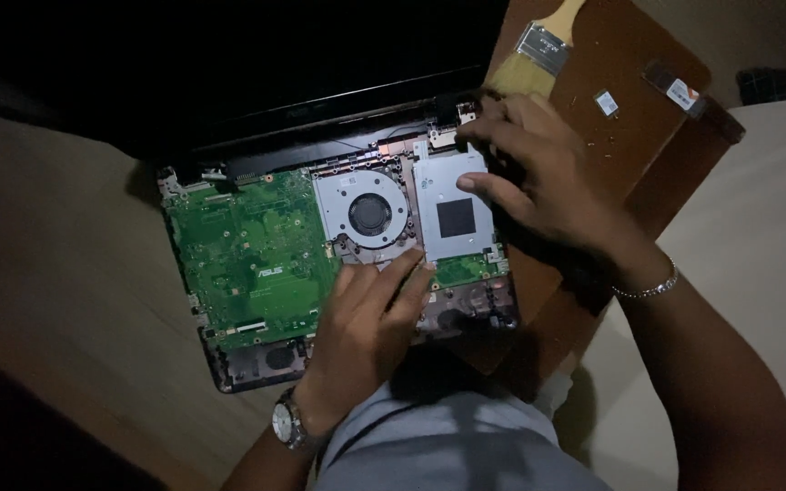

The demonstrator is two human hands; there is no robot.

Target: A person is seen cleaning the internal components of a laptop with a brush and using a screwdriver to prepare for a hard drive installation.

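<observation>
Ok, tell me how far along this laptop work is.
Done: the laptop is open, green board and fan exposed. In hand: the left hand presses below the fan, the right hand touches the grey plate. Left: the brush lies unused.

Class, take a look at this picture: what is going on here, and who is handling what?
A person is bent over an opened laptop whose green circuit board and round cooling fan lie bare. The left hand rests below the fan, its fingers at the edge of a silver metal plate. The right hand lies on that plate's right side, reaching to the hinge corner. A paintbrush lies on a brown board beside the laptop. The light is dim.
</observation>
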